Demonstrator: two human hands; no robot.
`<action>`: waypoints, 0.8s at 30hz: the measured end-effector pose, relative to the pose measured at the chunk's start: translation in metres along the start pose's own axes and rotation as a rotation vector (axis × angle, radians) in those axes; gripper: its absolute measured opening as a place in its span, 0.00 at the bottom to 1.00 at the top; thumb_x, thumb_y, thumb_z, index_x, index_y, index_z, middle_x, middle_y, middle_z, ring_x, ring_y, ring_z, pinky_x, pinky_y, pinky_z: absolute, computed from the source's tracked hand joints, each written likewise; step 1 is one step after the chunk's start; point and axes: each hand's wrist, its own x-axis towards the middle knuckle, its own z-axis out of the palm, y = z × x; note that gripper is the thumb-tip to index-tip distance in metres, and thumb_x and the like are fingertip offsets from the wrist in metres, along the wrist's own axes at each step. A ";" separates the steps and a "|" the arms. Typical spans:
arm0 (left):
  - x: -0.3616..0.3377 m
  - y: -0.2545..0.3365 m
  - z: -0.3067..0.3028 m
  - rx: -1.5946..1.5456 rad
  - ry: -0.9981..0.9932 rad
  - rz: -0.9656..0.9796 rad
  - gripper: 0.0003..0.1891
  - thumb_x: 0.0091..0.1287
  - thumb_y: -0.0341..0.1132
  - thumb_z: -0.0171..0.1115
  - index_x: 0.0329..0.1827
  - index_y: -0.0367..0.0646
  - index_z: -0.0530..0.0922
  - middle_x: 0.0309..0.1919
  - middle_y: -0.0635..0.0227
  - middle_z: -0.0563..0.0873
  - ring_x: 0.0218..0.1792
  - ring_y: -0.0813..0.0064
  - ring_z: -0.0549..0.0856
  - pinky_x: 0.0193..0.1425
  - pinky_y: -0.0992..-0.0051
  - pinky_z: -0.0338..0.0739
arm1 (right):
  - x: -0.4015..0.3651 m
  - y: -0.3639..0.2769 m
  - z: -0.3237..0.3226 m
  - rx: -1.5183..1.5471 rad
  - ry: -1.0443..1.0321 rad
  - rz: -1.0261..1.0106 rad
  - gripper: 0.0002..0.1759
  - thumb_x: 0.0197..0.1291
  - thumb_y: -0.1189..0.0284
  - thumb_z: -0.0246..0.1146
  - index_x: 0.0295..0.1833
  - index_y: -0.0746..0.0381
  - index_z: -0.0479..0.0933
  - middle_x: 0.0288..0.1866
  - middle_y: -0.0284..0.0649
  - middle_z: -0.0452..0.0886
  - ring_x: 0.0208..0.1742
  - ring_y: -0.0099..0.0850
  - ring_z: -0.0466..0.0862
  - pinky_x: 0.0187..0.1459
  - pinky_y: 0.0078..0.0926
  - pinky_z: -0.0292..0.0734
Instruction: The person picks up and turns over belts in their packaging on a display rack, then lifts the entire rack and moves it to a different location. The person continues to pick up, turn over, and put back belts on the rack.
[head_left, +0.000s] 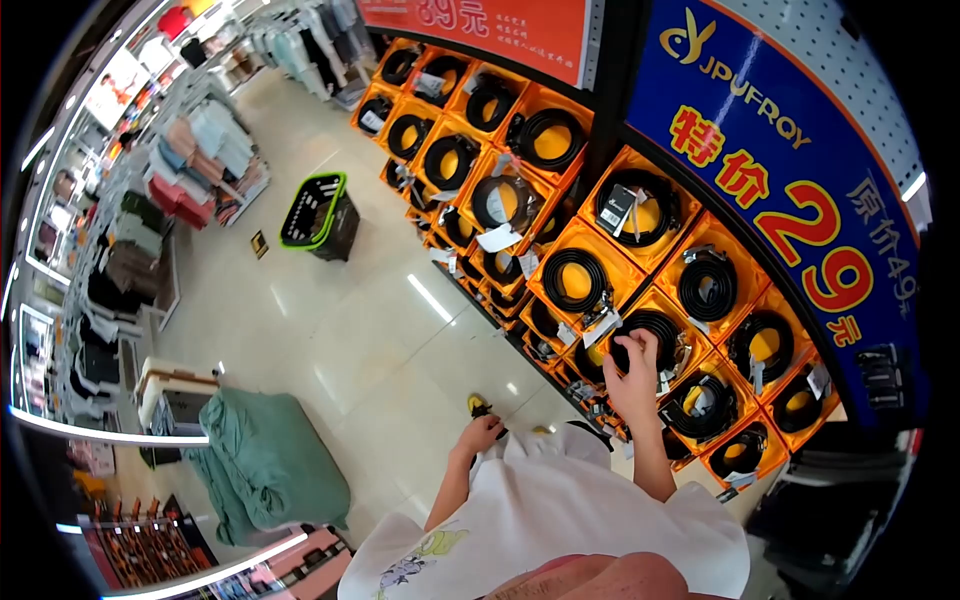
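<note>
My right hand [633, 372] reaches over the belt display, its fingers curved and apart at the edge of a coiled black belt [650, 328] in an orange box. Whether the fingertips touch the belt is hard to tell. Around it are more coiled black belts in orange-lined boxes, such as the one to the upper left [573, 281], some with white tags. My left hand [482, 432] hangs low in front of my body, near the white shirt [540, 500]; its fingers look curled, and what they hold, if anything, is too small to make out.
A black shopping basket with a green rim [343, 215] stands on the tiled floor. Green cloth [275, 460] covers a bulky shape at the lower left. Clothes racks [190, 165] line the left side. A blue price sign [775, 190] rises above the belts at the right.
</note>
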 end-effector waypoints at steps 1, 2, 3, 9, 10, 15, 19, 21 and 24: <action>0.007 0.002 -0.013 -0.007 0.003 0.021 0.22 0.74 0.47 0.62 0.60 0.39 0.86 0.51 0.52 0.92 0.53 0.52 0.90 0.59 0.60 0.82 | 0.004 -0.004 0.006 -0.022 0.040 0.007 0.18 0.63 0.74 0.71 0.56 0.68 0.78 0.63 0.51 0.71 0.62 0.51 0.77 0.63 0.42 0.74; 0.011 0.002 -0.025 -0.025 -0.004 -0.026 0.21 0.74 0.47 0.62 0.60 0.41 0.86 0.52 0.53 0.92 0.53 0.53 0.90 0.59 0.60 0.82 | 0.007 -0.007 0.012 -0.049 0.083 0.016 0.18 0.63 0.74 0.71 0.55 0.68 0.78 0.63 0.51 0.71 0.61 0.51 0.77 0.63 0.42 0.75; 0.016 0.005 -0.040 0.012 -0.029 -0.030 0.21 0.73 0.46 0.63 0.60 0.41 0.86 0.51 0.52 0.92 0.53 0.53 0.89 0.58 0.60 0.82 | 0.008 -0.009 0.017 -0.081 0.124 0.032 0.18 0.62 0.74 0.71 0.55 0.67 0.78 0.63 0.51 0.71 0.60 0.51 0.78 0.62 0.41 0.75; 0.070 -0.021 -0.105 -0.061 -0.036 0.118 0.21 0.75 0.43 0.63 0.62 0.37 0.85 0.50 0.52 0.92 0.50 0.55 0.90 0.57 0.62 0.82 | 0.012 -0.030 0.042 -0.216 0.335 0.104 0.17 0.58 0.73 0.72 0.51 0.67 0.78 0.61 0.54 0.74 0.61 0.55 0.77 0.63 0.44 0.75; 0.086 -0.021 -0.117 -0.076 -0.037 0.151 0.20 0.75 0.42 0.64 0.63 0.37 0.85 0.51 0.53 0.91 0.51 0.57 0.89 0.58 0.62 0.82 | 0.010 -0.033 0.047 -0.232 0.355 0.136 0.18 0.57 0.72 0.73 0.51 0.67 0.78 0.62 0.55 0.74 0.63 0.57 0.77 0.64 0.45 0.75; 0.120 0.068 -0.181 -0.151 0.103 0.434 0.18 0.77 0.35 0.64 0.67 0.42 0.81 0.57 0.60 0.86 0.53 0.66 0.83 0.54 0.68 0.79 | 0.002 -0.054 0.072 -0.182 0.489 0.276 0.24 0.59 0.70 0.72 0.59 0.66 0.78 0.72 0.63 0.70 0.67 0.63 0.77 0.67 0.48 0.76; 0.121 0.171 -0.216 -0.259 0.075 0.752 0.15 0.77 0.28 0.61 0.64 0.37 0.79 0.59 0.62 0.85 0.54 0.68 0.83 0.58 0.71 0.78 | -0.017 -0.060 0.095 -0.323 0.517 0.253 0.26 0.57 0.69 0.74 0.60 0.66 0.79 0.77 0.68 0.65 0.70 0.65 0.75 0.68 0.49 0.76; 0.109 0.219 -0.218 -0.238 0.065 0.917 0.15 0.76 0.26 0.61 0.63 0.35 0.79 0.62 0.58 0.83 0.58 0.64 0.82 0.63 0.69 0.76 | -0.024 -0.063 0.099 -0.394 0.520 0.264 0.25 0.55 0.70 0.75 0.57 0.67 0.80 0.78 0.68 0.64 0.72 0.64 0.73 0.70 0.53 0.72; 0.101 0.265 -0.201 -0.116 0.003 1.203 0.16 0.76 0.26 0.60 0.64 0.34 0.78 0.67 0.52 0.80 0.68 0.51 0.78 0.75 0.58 0.69 | -0.024 -0.053 0.111 -0.405 0.629 0.211 0.20 0.52 0.73 0.74 0.51 0.68 0.80 0.76 0.66 0.66 0.73 0.62 0.71 0.68 0.55 0.70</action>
